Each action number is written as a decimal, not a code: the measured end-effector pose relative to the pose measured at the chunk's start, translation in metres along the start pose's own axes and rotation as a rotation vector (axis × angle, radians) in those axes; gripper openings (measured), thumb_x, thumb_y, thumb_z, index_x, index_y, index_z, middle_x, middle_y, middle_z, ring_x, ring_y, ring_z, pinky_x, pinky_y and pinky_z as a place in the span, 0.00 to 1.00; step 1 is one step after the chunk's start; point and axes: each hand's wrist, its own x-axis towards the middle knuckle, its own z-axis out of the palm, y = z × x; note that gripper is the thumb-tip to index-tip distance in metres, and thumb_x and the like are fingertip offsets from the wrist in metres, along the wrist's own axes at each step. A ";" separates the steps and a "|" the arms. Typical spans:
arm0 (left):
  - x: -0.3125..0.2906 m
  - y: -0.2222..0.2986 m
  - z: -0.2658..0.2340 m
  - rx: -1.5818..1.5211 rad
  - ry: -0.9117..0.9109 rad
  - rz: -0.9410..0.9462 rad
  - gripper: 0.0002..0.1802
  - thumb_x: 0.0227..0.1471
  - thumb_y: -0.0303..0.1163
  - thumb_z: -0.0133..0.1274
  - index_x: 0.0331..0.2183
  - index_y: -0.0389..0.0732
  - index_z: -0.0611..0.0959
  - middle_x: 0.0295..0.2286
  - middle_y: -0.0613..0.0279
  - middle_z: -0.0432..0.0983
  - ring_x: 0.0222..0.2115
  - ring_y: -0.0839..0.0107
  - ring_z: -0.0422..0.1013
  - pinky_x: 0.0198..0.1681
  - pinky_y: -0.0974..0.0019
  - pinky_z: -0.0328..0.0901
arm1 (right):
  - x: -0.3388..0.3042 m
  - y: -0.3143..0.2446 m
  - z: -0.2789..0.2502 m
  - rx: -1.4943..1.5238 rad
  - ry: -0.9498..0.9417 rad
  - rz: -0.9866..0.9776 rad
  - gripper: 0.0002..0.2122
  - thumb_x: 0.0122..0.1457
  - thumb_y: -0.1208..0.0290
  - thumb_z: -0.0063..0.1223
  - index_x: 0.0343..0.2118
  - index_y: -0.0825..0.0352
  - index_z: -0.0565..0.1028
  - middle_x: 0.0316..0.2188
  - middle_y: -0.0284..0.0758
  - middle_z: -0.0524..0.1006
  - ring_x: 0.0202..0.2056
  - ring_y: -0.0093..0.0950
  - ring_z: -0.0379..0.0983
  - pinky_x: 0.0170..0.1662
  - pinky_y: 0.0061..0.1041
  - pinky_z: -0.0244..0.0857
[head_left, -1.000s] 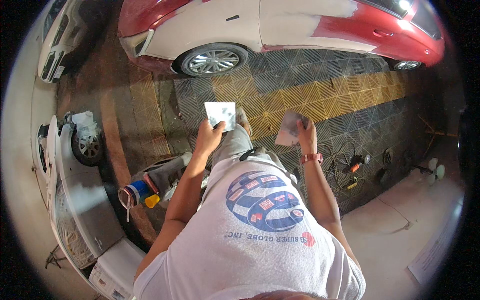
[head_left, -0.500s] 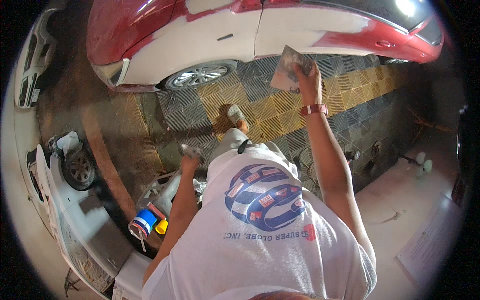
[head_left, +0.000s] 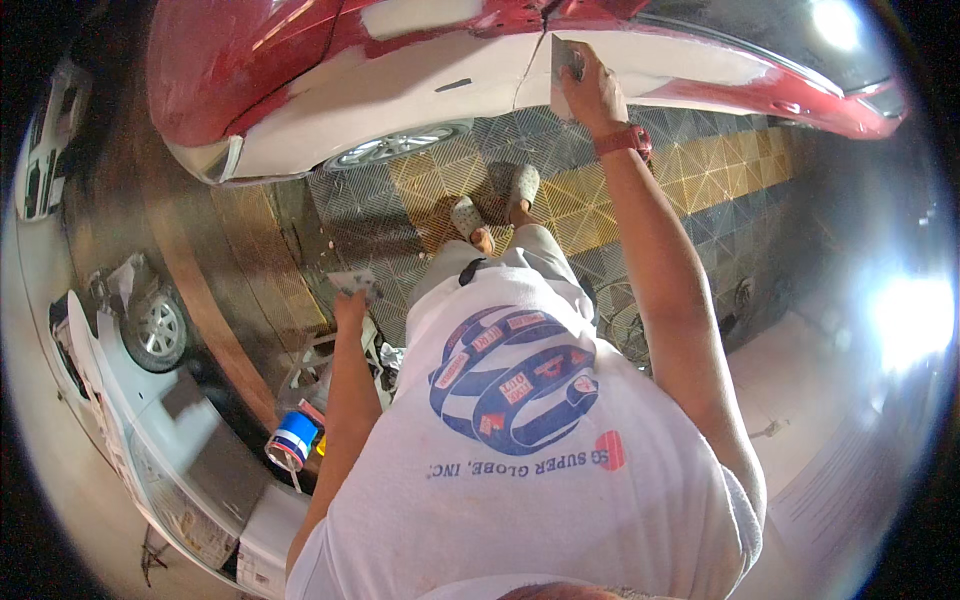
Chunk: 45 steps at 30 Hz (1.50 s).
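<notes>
Ahead stands a red car (head_left: 225, 85) with broad cream-coloured patches of filler or primer along its side panels. My right hand (head_left: 598, 95) is raised at this panel, its fingers closed on a flat grey spreader (head_left: 560, 92). The spreader stands nearly edge-on beside the vertical door seam; whether it touches the panel I cannot tell. Low on the left, my left hand (head_left: 349, 306) grips a thin pale plate (head_left: 350, 281) with dark smudges. A red watch (head_left: 625, 142) is on my right wrist.
Below the car lie black and yellow grid floor tiles (head_left: 570, 215). A blue and white can (head_left: 292, 440) stands near my left forearm. Farther left are a loose wheel (head_left: 158, 330) and a silver car (head_left: 160, 415). Bright glare covers the right side.
My right hand has moved up and closer to the car panel, turning the spreader nearly edge-on. I have stepped nearer; both shoes now show. My left hand has shifted slightly left and up.
</notes>
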 end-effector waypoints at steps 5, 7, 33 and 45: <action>-0.002 0.008 0.038 0.153 -0.032 0.319 0.26 0.49 0.35 0.63 0.45 0.25 0.79 0.38 0.44 0.80 0.37 0.61 0.78 0.38 0.57 0.72 | 0.023 0.003 0.001 -0.050 -0.032 -0.012 0.19 0.60 0.64 0.51 0.54 0.61 0.77 0.40 0.56 0.81 0.42 0.56 0.78 0.47 0.51 0.72; 0.027 -0.040 0.055 0.486 0.031 0.441 0.25 0.49 0.35 0.64 0.44 0.26 0.80 0.36 0.44 0.81 0.35 0.61 0.79 0.37 0.57 0.72 | 0.028 0.003 -0.001 -0.033 -0.072 0.007 0.19 0.60 0.64 0.50 0.54 0.61 0.76 0.40 0.56 0.81 0.42 0.56 0.78 0.48 0.51 0.72; -0.125 0.038 -0.004 0.165 0.134 0.232 0.22 0.53 0.30 0.59 0.48 0.29 0.81 0.44 0.45 0.83 0.47 0.52 0.78 0.52 0.56 0.68 | -0.028 0.080 0.144 -0.150 -0.242 0.114 0.15 0.61 0.70 0.50 0.49 0.67 0.69 0.39 0.50 0.80 0.42 0.52 0.78 0.44 0.51 0.72; -0.089 -0.012 -0.083 0.575 0.124 0.076 0.25 0.52 0.37 0.58 0.44 0.25 0.80 0.42 0.29 0.79 0.46 0.40 0.77 0.49 0.47 0.68 | -0.039 0.114 0.179 -0.077 -0.332 0.237 0.18 0.64 0.72 0.42 0.56 0.59 0.74 0.47 0.42 0.81 0.47 0.48 0.78 0.48 0.46 0.73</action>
